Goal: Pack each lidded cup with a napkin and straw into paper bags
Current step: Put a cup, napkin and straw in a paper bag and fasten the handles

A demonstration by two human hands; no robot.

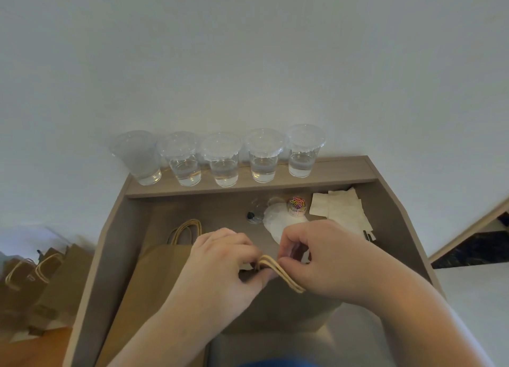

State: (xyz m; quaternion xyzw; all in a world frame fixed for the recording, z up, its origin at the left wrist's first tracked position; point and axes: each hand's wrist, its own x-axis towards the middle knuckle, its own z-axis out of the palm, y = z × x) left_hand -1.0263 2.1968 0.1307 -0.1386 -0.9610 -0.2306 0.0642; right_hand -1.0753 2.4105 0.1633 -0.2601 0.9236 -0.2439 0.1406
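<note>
**Pinching the bag handles over a grey-brown surface**

Both hands meet above the middle of the surface (220,209), a grey-brown top with raised side walls that stands against a plain white wall (248,50). The left hand (223,259) curls its fingers round the two paper handles (283,273) of a brown paper bag (275,311). The right hand (327,256) pinches the same handles between thumb and fingertips, so the two loops lie pressed together. This bag sits at the near edge, under the hands.

A second paper bag (154,284) lies flat along the left edge, its handle loops pointing toward the back.

Along the back runs a raised ledge (330,171). Five lidded cups (223,160) stand on it in a row, each clear and holding a little clear liquid.

A stack of white napkins (341,209) lies in the far right corner, below the ledge. Just beside it, toward the middle, stands a small clear jar of coloured paper clips (297,205), with some clear plastic pieces (275,220) near it; what these are I cannot tell.

Beyond the left edge, more paper bags (41,278) stand on the wooden floor (35,347). Past the right edge, the pale rim of another piece of furniture (468,229) crosses the view.
</note>
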